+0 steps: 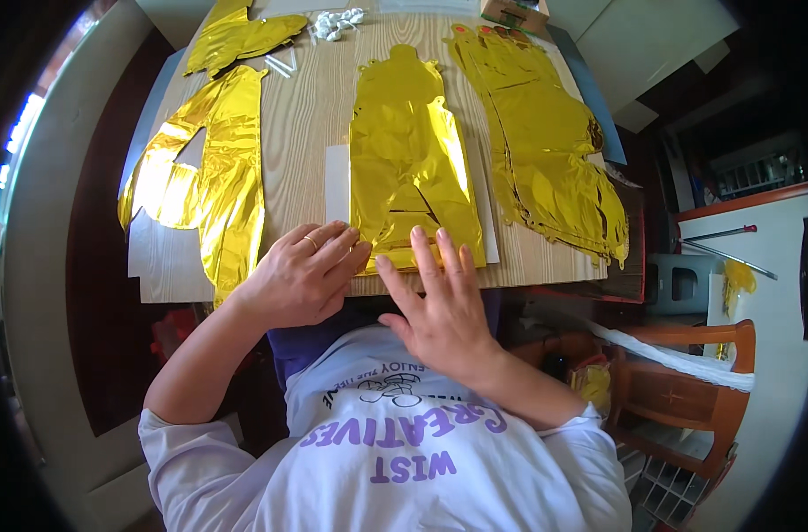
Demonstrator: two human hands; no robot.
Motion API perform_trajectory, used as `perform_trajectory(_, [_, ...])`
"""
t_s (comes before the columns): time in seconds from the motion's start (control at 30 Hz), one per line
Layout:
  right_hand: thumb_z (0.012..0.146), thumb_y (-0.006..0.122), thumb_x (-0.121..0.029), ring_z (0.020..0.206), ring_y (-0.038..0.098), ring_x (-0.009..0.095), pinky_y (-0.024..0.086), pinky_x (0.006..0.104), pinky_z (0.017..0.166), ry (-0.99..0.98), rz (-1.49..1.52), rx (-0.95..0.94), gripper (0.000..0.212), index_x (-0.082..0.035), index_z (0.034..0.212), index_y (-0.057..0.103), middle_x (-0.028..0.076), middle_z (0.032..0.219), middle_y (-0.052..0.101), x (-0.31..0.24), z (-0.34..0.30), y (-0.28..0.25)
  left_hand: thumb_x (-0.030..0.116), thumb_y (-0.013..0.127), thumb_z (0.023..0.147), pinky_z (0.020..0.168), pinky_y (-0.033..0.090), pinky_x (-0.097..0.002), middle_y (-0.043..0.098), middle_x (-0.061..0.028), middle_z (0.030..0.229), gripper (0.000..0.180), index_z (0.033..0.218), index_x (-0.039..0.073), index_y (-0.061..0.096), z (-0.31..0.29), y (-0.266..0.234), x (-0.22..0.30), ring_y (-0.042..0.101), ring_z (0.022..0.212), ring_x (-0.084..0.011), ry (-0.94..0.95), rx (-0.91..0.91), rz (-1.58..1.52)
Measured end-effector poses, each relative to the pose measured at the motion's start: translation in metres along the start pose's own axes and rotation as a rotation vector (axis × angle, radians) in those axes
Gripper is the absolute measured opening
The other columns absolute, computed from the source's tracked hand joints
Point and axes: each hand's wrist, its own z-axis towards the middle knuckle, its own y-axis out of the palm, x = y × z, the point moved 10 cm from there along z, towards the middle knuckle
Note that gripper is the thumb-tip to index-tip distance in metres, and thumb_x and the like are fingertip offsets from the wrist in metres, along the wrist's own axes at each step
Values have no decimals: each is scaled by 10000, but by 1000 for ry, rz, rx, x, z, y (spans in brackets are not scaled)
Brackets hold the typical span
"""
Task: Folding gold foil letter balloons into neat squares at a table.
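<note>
In front of me a flat, uninflated gold foil balloon [402, 133] lies lengthwise on the table, its lower end at the near edge. It looks folded, with dark gaps showing between layers near the bottom. My left hand [304, 273] is closed at its lower left corner, fingers bent and pressed together on the foil edge. My right hand [439, 306] rests with fingers spread over the lower edge of the same balloon. A white sheet [336, 182] shows from under the foil on its left side.
Another gold foil balloon [231, 168] lies at left, with more gold foil [244, 37] behind it. At right is a stack of flat gold foil balloons [541, 124]. White straws [281, 66], crumpled white pieces [337, 24] and a cardboard box [516, 13] sit at the back. A wooden chair [679, 381] stands right.
</note>
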Motion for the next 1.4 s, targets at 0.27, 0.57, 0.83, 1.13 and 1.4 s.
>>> perform_trajectory(0.27, [801,799,-435,1469,219,522,183,762,1122,85,-53,-118,866,-293,1550,389,239,1612,239,4,-5,35,146,727,793,918,529,-441,667,-110,1171,409,1184,34,686,11,-6,-12,645,1124,-293,-106,53,-108])
perform_trajectory(0.57, [731,866,-402,1482,177,529,200,780,1103,70,-64,-62,957,-324,1549,375,227,1632,194,6,-9,39,134,736,845,974,537,-428,674,-141,1195,245,1075,51,711,41,26,-77,633,1157,-306,50,50,114])
perform_trajectory(0.83, [791,804,-364,1474,186,525,188,828,1058,71,-76,-101,811,-305,1519,450,239,1588,256,7,-12,43,342,604,979,1153,379,-510,551,-165,1448,440,1329,76,627,101,38,9,487,1374,-361,214,-106,-413])
perform_trajectory(1.13, [811,783,-343,1467,216,525,226,828,1030,73,-123,-7,786,-301,1519,444,247,1598,244,7,-10,35,603,308,1048,1269,125,-521,217,-101,1685,699,1629,225,220,134,102,-87,197,1553,-312,122,-355,89])
perform_trajectory(1.4, [799,800,-384,1448,250,522,242,820,1027,71,-90,-94,813,-298,1522,439,242,1589,263,5,-7,30,451,545,1005,1248,192,-531,290,-157,1650,679,1572,124,364,142,53,-173,253,1532,-348,-255,52,190])
